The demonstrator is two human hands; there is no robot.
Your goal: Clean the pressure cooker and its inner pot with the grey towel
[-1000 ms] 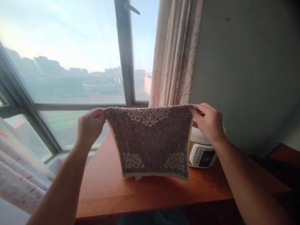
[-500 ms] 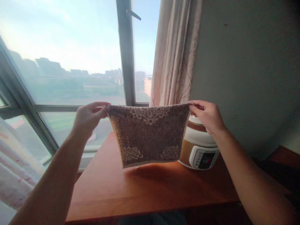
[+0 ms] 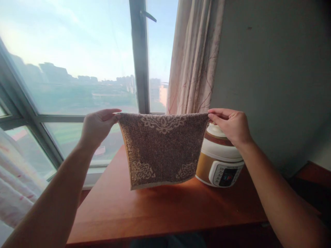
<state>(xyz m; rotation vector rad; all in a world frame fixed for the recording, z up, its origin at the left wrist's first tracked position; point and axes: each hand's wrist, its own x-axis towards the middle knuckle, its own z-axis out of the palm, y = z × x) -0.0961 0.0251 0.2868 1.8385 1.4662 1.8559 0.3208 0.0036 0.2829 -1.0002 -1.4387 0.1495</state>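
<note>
A brown towel [image 3: 165,151] with cream scroll patterns hangs stretched between my two hands, above the wooden table. My left hand [image 3: 99,125] pinches its upper left corner between thumb and fingers. At the upper right corner, my right hand [image 3: 230,124] grips it in the same way. The towel's top edge is nearly level, and its lower edge hangs loose close over the tabletop. Part of the table behind the towel is hidden by it.
A white and gold electric cooker [image 3: 219,158] stands on the table [image 3: 160,217] just right of the towel, partly behind my right hand. Behind the table are a window [image 3: 77,82] and a pale curtain [image 3: 193,58]. Another curtain [image 3: 18,186] hangs at the left.
Both hands have risen slightly with the towel still held. Its lower edge has swung a little toward me and to the left.
</note>
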